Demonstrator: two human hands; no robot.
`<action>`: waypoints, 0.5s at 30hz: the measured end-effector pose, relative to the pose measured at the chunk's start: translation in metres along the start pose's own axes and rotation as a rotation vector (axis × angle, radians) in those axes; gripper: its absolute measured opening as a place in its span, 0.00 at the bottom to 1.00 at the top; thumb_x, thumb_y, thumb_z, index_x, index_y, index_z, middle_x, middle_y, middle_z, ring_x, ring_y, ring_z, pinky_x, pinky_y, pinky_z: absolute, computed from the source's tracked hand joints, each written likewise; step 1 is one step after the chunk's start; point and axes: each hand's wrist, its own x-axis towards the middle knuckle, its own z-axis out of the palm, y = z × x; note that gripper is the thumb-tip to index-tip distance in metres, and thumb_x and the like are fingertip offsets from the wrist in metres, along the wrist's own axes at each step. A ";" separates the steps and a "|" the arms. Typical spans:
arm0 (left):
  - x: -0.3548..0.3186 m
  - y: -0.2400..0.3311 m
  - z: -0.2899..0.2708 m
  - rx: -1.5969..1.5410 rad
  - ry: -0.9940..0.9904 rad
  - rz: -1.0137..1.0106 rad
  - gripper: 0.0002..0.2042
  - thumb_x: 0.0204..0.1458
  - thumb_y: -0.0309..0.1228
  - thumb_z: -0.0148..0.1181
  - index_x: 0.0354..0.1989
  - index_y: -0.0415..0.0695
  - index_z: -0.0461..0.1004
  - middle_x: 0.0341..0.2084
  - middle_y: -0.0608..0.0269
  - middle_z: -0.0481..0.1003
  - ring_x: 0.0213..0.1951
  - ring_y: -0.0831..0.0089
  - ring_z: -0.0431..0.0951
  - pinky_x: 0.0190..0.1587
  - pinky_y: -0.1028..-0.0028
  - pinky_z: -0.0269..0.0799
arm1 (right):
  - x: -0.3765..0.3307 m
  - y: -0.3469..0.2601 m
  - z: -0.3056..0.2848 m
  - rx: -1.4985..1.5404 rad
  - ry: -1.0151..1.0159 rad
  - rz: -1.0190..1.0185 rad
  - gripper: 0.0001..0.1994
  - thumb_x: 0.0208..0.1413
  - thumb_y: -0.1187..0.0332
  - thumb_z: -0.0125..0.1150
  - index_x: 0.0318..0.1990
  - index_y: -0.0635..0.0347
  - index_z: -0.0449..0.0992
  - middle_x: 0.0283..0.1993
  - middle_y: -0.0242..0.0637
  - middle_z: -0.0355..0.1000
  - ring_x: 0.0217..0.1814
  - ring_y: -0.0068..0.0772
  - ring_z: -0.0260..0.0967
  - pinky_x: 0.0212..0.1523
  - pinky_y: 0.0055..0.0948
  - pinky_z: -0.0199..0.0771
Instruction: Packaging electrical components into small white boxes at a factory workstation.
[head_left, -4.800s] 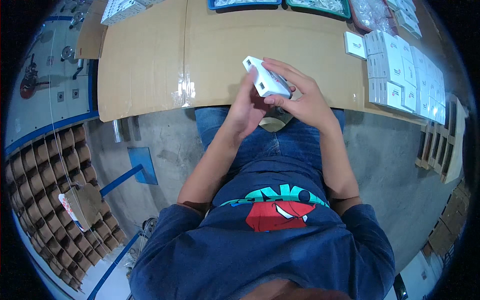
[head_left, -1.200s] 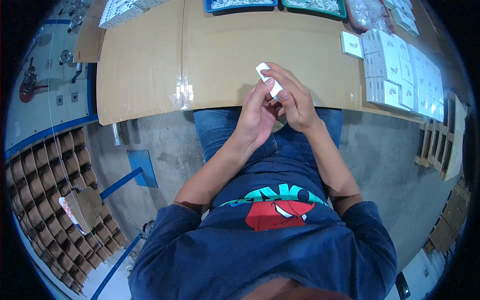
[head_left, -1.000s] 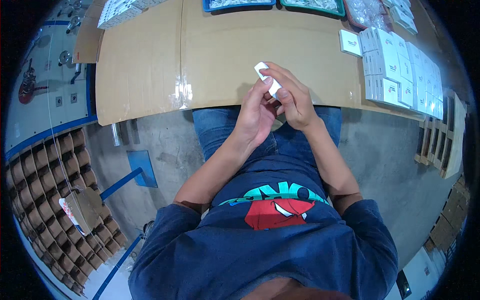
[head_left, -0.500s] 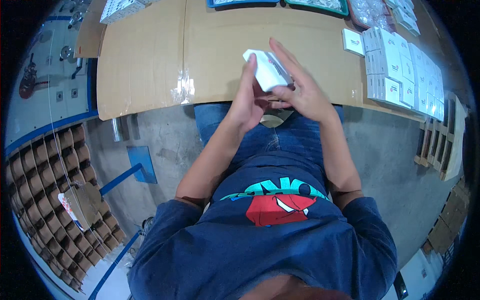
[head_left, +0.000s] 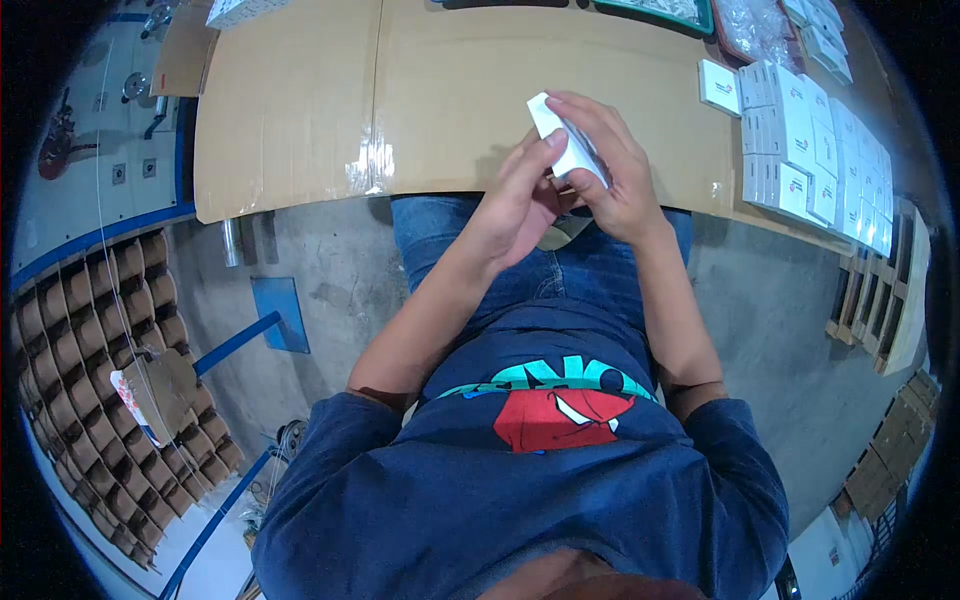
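Observation:
A small white box [head_left: 572, 156] is held tilted between my two hands, just above the near edge of the cardboard-covered table [head_left: 450, 120]. My left hand [head_left: 522, 195] grips it from the left, thumb lying along its white face. On the right, my right hand [head_left: 617, 172] has its fingers curled over the far end and its thumb at the near end. The side of the box turned to the right is mostly hidden by my right fingers.
Stacked white boxes [head_left: 795, 145] fill the table's right side, with one single white box [head_left: 719, 86] beside them. Behind stand a green tray [head_left: 665, 12] and a bin of clear plastic bags [head_left: 750, 28]. A wooden pallet [head_left: 880, 290] stands right of the table, a cardboard divider grid [head_left: 90, 330] at left.
The white box has turned more edge-on and shifted a little right. My right fingers have closed over its far end, where they were stretched out before. The left thumb has slid lower.

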 end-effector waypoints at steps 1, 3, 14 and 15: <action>0.000 0.000 0.004 0.018 0.022 0.023 0.23 0.69 0.49 0.53 0.65 0.50 0.66 0.47 0.66 0.76 0.45 0.77 0.78 0.48 0.71 0.75 | 0.000 -0.002 -0.001 -0.011 0.009 -0.016 0.31 0.64 0.45 0.60 0.66 0.58 0.74 0.65 0.51 0.69 0.63 0.51 0.71 0.61 0.41 0.72; -0.002 0.001 0.008 0.021 0.049 0.033 0.22 0.69 0.49 0.53 0.64 0.49 0.66 0.47 0.66 0.76 0.46 0.77 0.77 0.49 0.71 0.75 | 0.000 -0.007 0.002 -0.001 0.038 -0.006 0.29 0.66 0.46 0.58 0.64 0.59 0.75 0.65 0.52 0.70 0.63 0.52 0.71 0.60 0.41 0.73; -0.007 -0.010 0.020 -0.043 0.125 0.089 0.21 0.68 0.50 0.54 0.60 0.47 0.71 0.48 0.66 0.75 0.47 0.76 0.76 0.53 0.68 0.75 | -0.008 -0.003 0.010 -0.019 0.044 -0.011 0.25 0.71 0.49 0.51 0.62 0.61 0.76 0.63 0.54 0.71 0.63 0.54 0.72 0.61 0.42 0.74; -0.007 -0.010 0.018 -0.045 0.124 0.084 0.21 0.68 0.50 0.54 0.59 0.47 0.71 0.47 0.66 0.75 0.47 0.76 0.76 0.53 0.67 0.75 | -0.007 -0.002 0.011 -0.020 0.042 -0.024 0.25 0.71 0.50 0.50 0.62 0.60 0.76 0.63 0.54 0.71 0.63 0.54 0.72 0.61 0.42 0.73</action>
